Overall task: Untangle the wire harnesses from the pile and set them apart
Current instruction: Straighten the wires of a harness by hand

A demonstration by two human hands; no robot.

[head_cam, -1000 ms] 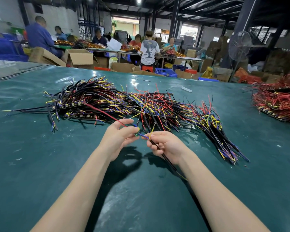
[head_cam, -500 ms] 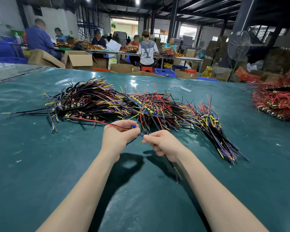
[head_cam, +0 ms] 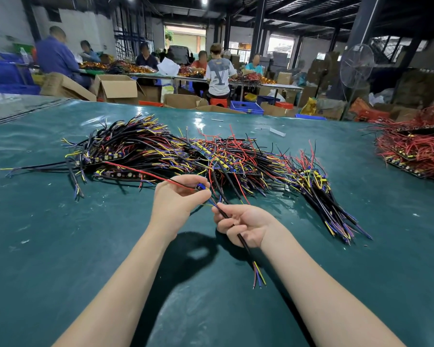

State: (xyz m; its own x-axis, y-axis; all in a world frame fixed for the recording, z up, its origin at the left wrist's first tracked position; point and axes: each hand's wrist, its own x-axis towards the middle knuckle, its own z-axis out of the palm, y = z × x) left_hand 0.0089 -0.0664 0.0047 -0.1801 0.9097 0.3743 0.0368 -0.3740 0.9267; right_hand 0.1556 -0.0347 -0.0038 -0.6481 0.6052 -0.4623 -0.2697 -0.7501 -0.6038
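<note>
A long tangled pile of wire harnesses (head_cam: 176, 154), black cables with red, yellow and blue wires, lies across the green table (head_cam: 48, 246). One harness (head_cam: 246, 246) is held between my hands just in front of the pile. My left hand (head_cam: 176, 201) pinches its small blue connector, and a red wire runs from there up and left over the pile. My right hand (head_cam: 246, 226) grips its black cable, whose yellow, blue and red ends hang below my wrist.
A second heap of red wire harnesses (head_cam: 416, 149) sits at the table's right edge. A small white scrap (head_cam: 277, 132) lies behind the pile. Beyond the far edge are cardboard boxes (head_cam: 115, 87), several seated people at tables, and a standing fan (head_cam: 356, 63).
Both hands have shifted slightly left with the harness. The red wire has swung lower across the pile's left side, and more black cable now hangs below my right hand.
</note>
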